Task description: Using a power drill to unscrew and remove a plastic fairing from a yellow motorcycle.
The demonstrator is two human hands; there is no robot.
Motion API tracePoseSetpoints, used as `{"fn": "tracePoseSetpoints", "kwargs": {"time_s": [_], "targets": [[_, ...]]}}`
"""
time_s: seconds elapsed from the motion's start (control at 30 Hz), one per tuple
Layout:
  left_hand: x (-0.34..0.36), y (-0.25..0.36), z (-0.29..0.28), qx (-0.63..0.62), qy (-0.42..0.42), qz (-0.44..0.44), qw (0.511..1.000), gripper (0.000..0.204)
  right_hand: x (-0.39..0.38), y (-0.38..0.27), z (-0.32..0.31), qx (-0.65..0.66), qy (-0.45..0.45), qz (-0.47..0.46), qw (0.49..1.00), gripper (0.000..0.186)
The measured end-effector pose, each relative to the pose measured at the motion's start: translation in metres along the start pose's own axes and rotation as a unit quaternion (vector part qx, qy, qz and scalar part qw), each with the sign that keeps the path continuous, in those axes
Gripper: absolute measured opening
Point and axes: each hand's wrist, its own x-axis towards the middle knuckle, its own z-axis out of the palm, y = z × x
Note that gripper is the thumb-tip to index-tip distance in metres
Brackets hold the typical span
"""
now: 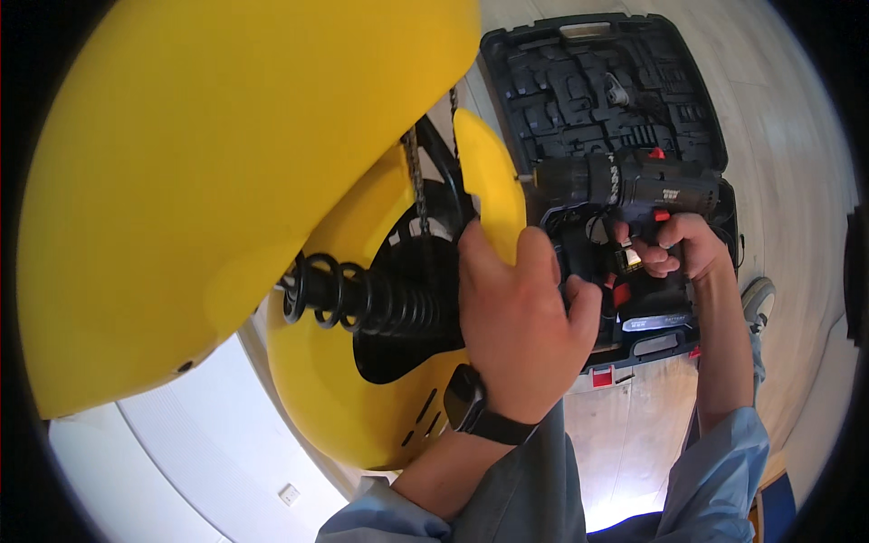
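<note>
My left hand [520, 308], with a black watch on its wrist, is closed around the lower end of a curved yellow panel [493, 172]; some fingertips are hidden behind it. A black cordless drill [634, 181] lies level in my right hand [688, 244], its chuck pointing left. The bit reaches the panel's right edge, seemingly touching it. My right fingers wrap the drill's handle, below the red trigger. Behind my left hand is a large yellow shell [326, 398] with a black inner part, next to a black coil spring [353, 294] and a metal chain [417, 181].
A bigger yellow shell [226, 181] fills the upper left. An open black tool case [597, 90] with moulded recesses lies on the pale wood floor [769, 118], partly under the drill. A shoe [759, 299] shows at the right. White panelling [217, 443] is at lower left.
</note>
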Motion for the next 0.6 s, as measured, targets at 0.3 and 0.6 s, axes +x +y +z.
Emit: {"fn": "tracePoseSetpoints", "kwargs": {"time_s": [0.3, 0.6], "targets": [[0.005, 0.012, 0.007, 0.072, 0.024, 0.044, 0.996, 0.032, 0.016, 0.001, -0.017, 0.024, -0.033, 0.016, 0.999, 0.053], [0.001, 0.014, 0.013, 0.122, 0.069, 0.023, 0.99, 0.022, 0.016, 0.005, -0.016, 0.033, -0.025, -0.013, 0.999, 0.05]]}}
